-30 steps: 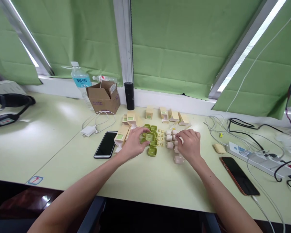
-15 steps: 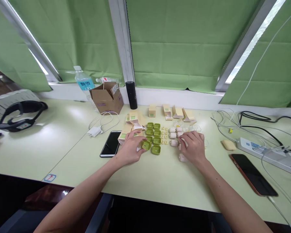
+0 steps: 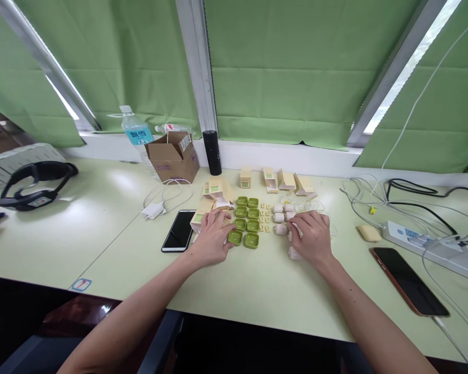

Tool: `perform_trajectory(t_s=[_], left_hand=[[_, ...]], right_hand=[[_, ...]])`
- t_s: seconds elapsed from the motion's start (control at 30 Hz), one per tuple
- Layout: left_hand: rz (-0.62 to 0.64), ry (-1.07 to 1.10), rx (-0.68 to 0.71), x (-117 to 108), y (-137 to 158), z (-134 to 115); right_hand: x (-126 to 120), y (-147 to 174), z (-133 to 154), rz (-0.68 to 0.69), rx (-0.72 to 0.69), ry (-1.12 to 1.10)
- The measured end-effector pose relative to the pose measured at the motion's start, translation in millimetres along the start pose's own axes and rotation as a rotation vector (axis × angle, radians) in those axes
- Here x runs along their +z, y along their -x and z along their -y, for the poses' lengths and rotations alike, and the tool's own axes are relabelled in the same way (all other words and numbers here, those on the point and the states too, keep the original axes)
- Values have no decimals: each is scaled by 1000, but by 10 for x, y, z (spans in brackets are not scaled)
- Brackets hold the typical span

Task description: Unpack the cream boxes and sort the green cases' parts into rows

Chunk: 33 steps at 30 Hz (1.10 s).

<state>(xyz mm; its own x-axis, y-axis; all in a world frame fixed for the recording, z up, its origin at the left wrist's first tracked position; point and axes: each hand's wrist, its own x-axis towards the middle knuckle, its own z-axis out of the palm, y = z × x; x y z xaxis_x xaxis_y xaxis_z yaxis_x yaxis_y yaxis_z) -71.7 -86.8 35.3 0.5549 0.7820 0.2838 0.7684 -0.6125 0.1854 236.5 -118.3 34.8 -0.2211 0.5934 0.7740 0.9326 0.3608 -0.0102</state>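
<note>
Small square green dishes (image 3: 251, 240) stand in two columns on the table. My left hand (image 3: 211, 238) is at the left edge of the nearest left dish (image 3: 235, 238), fingers apart, and that dish lies flat on the table. Right of the dishes, small yellow pieces (image 3: 264, 220) lie in two short columns. Beyond them is a group of small pinkish-white rounded pieces (image 3: 280, 229). My right hand (image 3: 311, 235) is over this group with curled fingers closed on one pale piece, mostly hidden by them. Another pale piece (image 3: 295, 253) lies just below that hand.
Several opened cream boxes (image 3: 286, 180) stand at the back, more (image 3: 203, 212) beside my left hand. A phone (image 3: 178, 231) lies left, another (image 3: 407, 280) right near a power strip (image 3: 432, 254) and cables. A cardboard box (image 3: 173, 158) and black bottle (image 3: 212, 152) stand behind.
My left hand has lowered the nearest left green dish to the table at the front of its column, and its fingers have parted from it. My right hand has barely moved.
</note>
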Motion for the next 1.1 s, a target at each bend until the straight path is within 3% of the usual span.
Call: perform_trajectory(t_s=[0.57, 0.83, 0.97, 1.1], left_hand=[[3, 31, -4, -46, -6, -37], [-149, 44, -42, -182, -40, -46], [-207, 31, -49, -348, -154, -45], [-200, -27, -23, -517, -482, -20]], right_hand=[[-6, 3, 8, -2, 17, -20], [-21, -6, 28, -10, 33, -22], [-15, -6, 41, -15, 34, -31], [-12, -9, 57, -5, 41, -39]])
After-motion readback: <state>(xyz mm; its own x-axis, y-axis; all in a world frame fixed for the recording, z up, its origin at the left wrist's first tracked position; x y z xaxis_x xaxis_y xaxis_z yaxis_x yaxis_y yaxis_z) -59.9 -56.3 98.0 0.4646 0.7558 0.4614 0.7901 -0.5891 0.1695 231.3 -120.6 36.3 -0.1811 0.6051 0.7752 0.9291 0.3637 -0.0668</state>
